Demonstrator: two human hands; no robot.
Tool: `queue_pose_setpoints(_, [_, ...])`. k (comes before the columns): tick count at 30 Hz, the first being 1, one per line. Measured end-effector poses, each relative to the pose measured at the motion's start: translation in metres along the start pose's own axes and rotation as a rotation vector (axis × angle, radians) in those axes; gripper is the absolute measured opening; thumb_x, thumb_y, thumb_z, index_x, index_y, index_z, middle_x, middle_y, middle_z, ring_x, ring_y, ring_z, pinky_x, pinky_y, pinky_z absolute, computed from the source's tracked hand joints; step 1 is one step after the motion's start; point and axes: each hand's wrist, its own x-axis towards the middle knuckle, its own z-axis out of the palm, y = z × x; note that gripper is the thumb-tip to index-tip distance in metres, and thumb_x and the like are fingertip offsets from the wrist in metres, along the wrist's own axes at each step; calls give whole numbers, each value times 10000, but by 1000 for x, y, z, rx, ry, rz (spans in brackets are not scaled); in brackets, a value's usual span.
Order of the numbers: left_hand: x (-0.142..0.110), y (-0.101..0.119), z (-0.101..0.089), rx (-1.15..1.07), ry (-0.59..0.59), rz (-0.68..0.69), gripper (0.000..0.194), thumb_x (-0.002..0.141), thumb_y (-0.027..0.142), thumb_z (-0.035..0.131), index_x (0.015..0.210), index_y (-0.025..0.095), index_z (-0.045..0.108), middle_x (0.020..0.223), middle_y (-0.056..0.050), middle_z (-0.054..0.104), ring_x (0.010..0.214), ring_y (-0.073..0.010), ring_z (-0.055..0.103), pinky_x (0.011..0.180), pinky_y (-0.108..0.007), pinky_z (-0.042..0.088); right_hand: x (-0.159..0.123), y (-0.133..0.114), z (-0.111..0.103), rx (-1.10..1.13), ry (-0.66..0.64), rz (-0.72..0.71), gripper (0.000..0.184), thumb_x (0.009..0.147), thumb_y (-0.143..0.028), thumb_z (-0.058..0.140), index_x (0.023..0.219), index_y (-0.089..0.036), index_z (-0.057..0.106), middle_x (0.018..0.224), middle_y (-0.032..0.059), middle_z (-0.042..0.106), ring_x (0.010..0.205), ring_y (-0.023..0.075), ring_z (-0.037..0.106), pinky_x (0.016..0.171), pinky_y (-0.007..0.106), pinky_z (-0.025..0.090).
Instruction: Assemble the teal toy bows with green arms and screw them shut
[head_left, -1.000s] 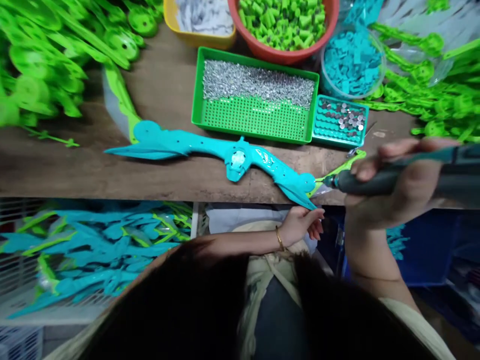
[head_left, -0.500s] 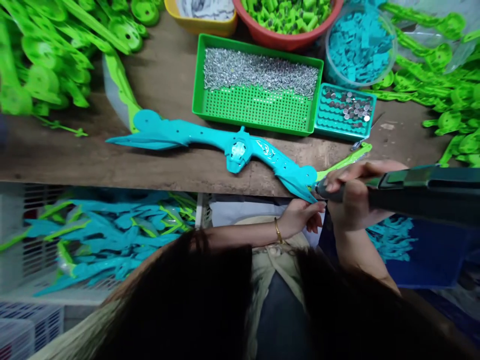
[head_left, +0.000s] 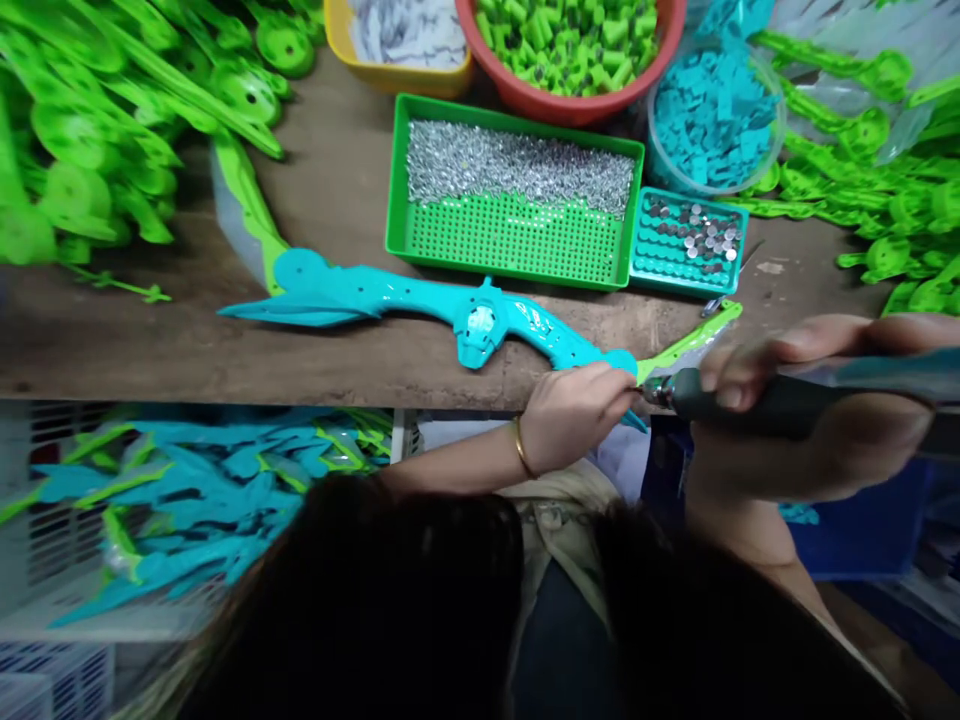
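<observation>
A turquoise toy bow (head_left: 416,298) with lime-green limbs lies along the front of the wooden bench. My left hand (head_left: 571,415), a gold bangle at its wrist, is closed around the bow's right end. Wrapped around a dark power screwdriver (head_left: 776,402), my right hand (head_left: 840,455) is to the right of it. The tool points left, its metal tip close to my left fingertips at the turquoise-green joint. Those fingers hide whatever is at the tip. A green tray (head_left: 517,245) of small silver screws stands just behind the bow.
Behind stand a red bowl (head_left: 570,105) of green parts, a yellow tub (head_left: 401,80), a clear tub (head_left: 716,120) of turquoise pieces and a small tray (head_left: 690,245) of metal discs. Green parts (head_left: 82,130) pile up left. Below, a white crate (head_left: 60,500) holds more bows.
My left hand has come up from below the bow's tip onto its right end. My right hand and the screwdriver have drawn back to the right. The view has shifted slightly.
</observation>
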Motion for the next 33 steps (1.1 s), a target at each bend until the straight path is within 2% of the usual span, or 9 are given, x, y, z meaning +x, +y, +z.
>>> queue_pose_setpoints(4, [47,-41,-35,335,13,7,285,1004,234,382,1033,163,656,919,-78,686,846,-191,647,747,-300,500,49,0,31,77,192,-168,134,882,-301,598,792,-315,695,802,-99,648,523,18,532,471,189,457])
queue_pose_setpoints(7, [70,-60,-64,452,215,-93,369,965,244,486,1318,144,523,1297,-164,570,1144,-276,560,945,-419,463,89,33,61,130,187,-249,65,819,-253,666,765,-284,647,745,-105,640,633,41,611,627,212,531])
queue_pose_setpoints(9, [67,-57,-70,457,191,-59,350,969,333,501,1242,124,568,1234,-158,591,1139,-297,549,952,-450,452,106,66,83,176,170,-248,186,737,-343,768,777,-250,612,722,-73,643,593,83,624,598,260,547])
queue_pose_setpoints(12, [41,-41,-53,412,-26,79,477,960,548,446,1002,121,652,1038,-122,645,1006,-275,591,879,-423,484,114,110,107,119,224,-194,309,767,-498,727,832,-235,578,739,-36,655,497,91,581,523,284,525])
queue_pose_setpoints(15, [16,-31,-27,386,-108,172,759,818,769,476,1149,101,621,1153,-148,629,1123,-308,561,1015,-481,437,111,132,116,80,207,-147,319,828,-549,642,875,-244,563,785,-22,637,511,108,599,521,301,526])
queue_pose_setpoints(18, [5,-33,-14,398,-120,194,825,805,780,483,1265,99,558,1206,-139,624,1203,-309,537,1154,-524,326,107,138,115,62,158,-141,294,867,-551,594,891,-260,561,794,-23,611,530,108,604,562,317,554])
queue_pose_setpoints(22, [4,-46,-6,374,-30,235,731,844,773,398,1228,182,591,1171,-116,649,1155,-303,582,1166,-506,367,106,143,115,-33,164,-169,338,869,-598,568,913,-264,565,784,-21,606,533,115,599,584,339,573])
queue_pose_setpoints(28, [5,-50,-5,361,-19,270,727,837,769,427,1230,181,593,1171,-132,658,1140,-318,592,1135,-539,401,109,110,113,83,179,-250,312,816,-575,664,893,-284,584,823,-31,624,502,91,556,508,304,522])
queue_pose_setpoints(33, [3,-35,-2,458,-75,258,795,822,678,590,1348,90,499,1335,-205,576,1285,-368,496,1143,-634,297,72,36,63,181,155,-240,128,820,-373,703,913,-287,715,819,-48,661,503,43,533,444,205,437])
